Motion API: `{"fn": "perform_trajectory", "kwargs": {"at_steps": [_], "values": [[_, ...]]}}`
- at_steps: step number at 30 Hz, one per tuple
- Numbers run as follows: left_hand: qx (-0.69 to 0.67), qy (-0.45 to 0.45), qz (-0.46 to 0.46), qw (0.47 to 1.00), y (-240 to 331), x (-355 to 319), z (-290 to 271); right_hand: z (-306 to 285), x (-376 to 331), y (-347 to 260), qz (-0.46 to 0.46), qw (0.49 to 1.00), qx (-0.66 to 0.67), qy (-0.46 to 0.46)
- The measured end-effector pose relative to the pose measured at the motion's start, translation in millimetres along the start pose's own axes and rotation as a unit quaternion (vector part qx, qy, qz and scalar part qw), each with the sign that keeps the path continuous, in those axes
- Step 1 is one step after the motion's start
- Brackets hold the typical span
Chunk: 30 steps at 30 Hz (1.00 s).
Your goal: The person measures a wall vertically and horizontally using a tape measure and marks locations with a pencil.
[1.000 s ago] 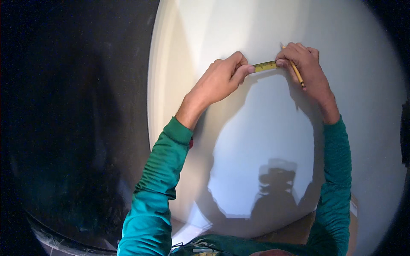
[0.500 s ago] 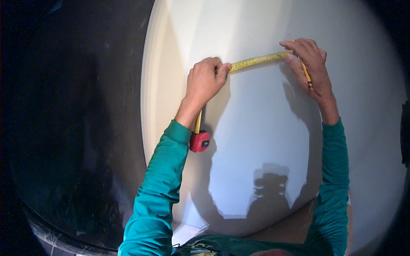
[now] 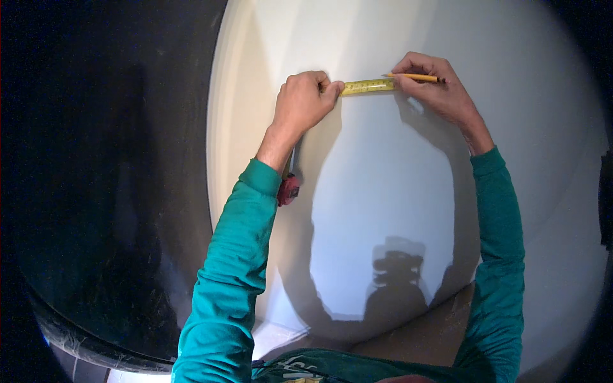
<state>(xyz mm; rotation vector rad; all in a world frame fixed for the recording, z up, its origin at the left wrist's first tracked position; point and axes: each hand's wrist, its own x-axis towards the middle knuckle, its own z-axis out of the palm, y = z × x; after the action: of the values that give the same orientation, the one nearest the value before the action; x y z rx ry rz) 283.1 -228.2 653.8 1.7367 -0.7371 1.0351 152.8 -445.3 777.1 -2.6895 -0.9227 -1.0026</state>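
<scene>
At far left, a black surface (image 3: 96, 159), marked with pale scuffs, is seen beside a smooth white surface (image 3: 383, 172). A left sleeve (image 3: 233, 255) of creased green fabric comes next. By its cuff, the red case (image 3: 288, 193) of a tape measure is partly hidden; markings on it are too small to be read. Above, the yellow blade (image 3: 368, 87) is pinched between thumb and bent fingers of the left hand (image 3: 303, 102). A short, flat span is exposed between the 2 hands, with dark graduations and figures printed along it. Below, pale lettering is partly seen on a green shirt (image 3: 357, 365). A slim yellow pencil (image 3: 418, 77) is held in the closed fingers of the right hand (image 3: 440, 92), its tip pointed left, just above the blade. Whether the blade is also gripped there cannot be told.
</scene>
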Motion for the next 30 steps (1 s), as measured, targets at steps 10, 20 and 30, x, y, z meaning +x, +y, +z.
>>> {"fn": "perform_trajectory", "kwargs": {"at_steps": [10,20,30], "values": [[0.007,-0.040,-0.058,0.998,13.2,1.5,-11.5,-4.1,3.9,2.4,0.015,0.999,-0.036,-0.008],[0.015,-0.060,-0.077,0.995,20.0,4.4,-16.9,-6.4,4.5,13.0,-0.028,0.999,-0.038,-0.013],[0.013,-0.062,-0.092,0.994,31.0,4.0,-24.4,-5.1,2.3,9.0,-0.035,0.999,-0.022,-0.016]]}}
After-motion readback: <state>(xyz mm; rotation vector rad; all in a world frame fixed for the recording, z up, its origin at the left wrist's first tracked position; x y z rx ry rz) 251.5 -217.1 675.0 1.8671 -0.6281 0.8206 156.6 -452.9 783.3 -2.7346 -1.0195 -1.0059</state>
